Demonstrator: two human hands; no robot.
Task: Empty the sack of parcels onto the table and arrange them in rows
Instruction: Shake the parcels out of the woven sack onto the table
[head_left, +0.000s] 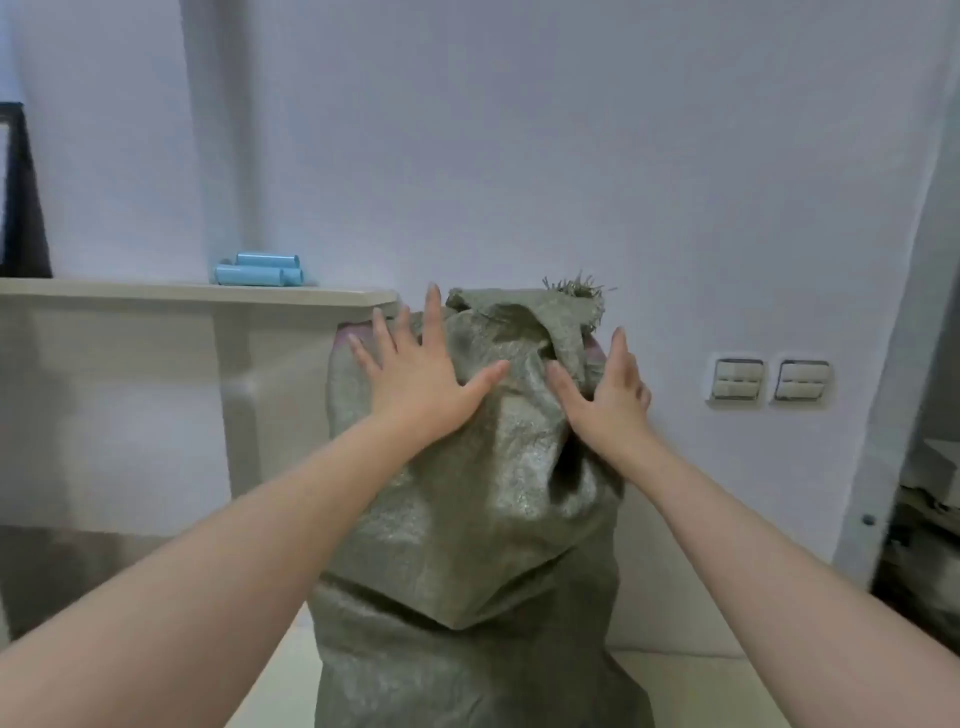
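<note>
1. sack (467, 519): green woven, stands upright on the pale bench (701, 691), close to the white wall. Top is folded over, with a frayed corner (574, 288) sticking up at the upper right
2. no parcels visible; the sack bulges and its mouth is not open to the camera
3. left hand (415, 379): palm flat on the upper left front of the sack, grip apart, fingers straight and spread, thumb pointing right across the fabric. Clamped on nothing
4. right hand (608, 395): pressed against the upper right side of the sack, grip apart, fingers straight and pointing up, thumb laid on the fabric. Nothing pinched
5. both forearms bare, reaching in from the bottom corners
6. left background: light ledge (156, 293) with blue rolls (258, 270) lying on it, and a dark frame (21, 197) at the far left edge
7. right of the sack: two wall sockets (769, 379) side by side
</note>
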